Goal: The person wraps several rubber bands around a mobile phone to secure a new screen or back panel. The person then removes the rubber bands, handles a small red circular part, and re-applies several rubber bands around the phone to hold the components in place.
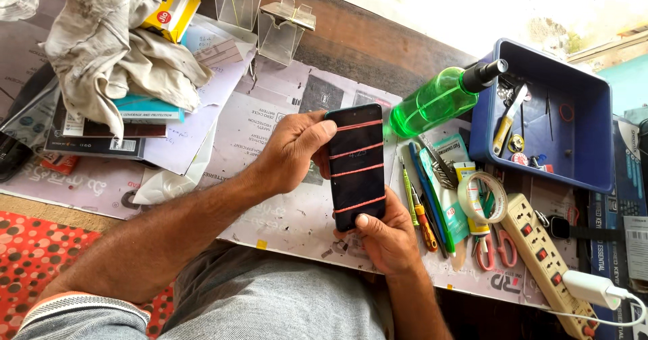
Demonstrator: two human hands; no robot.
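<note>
Green spray bottle (pixel 435 100) lay beside a blue tray (pixel 594 171), tape roll (pixel 482 197) and screwdrivers (pixel 422 215) sat near a power strip (pixel 543 259), grey rag (pixel 108 39) covered stacked boxes (pixel 115 127).

A dark phone screen (pixel 356 166) stands near the middle of the table, crossed by four red rubber bands, with faint grey digits on the glass. A yellow box (pixel 174 12) with a red round mark lies at the far left edge, partly under a grey cloth. Below it sits a stack of flat packages (pixel 128 120): the top one teal and white, the lower ones dark with a white barcode label. A teal sachet (pixel 451 178) with white print lies right of the phone, under the pens. At the right edge stands a dark blue box (pixel 617 205) with white letters and a small white label.
</note>
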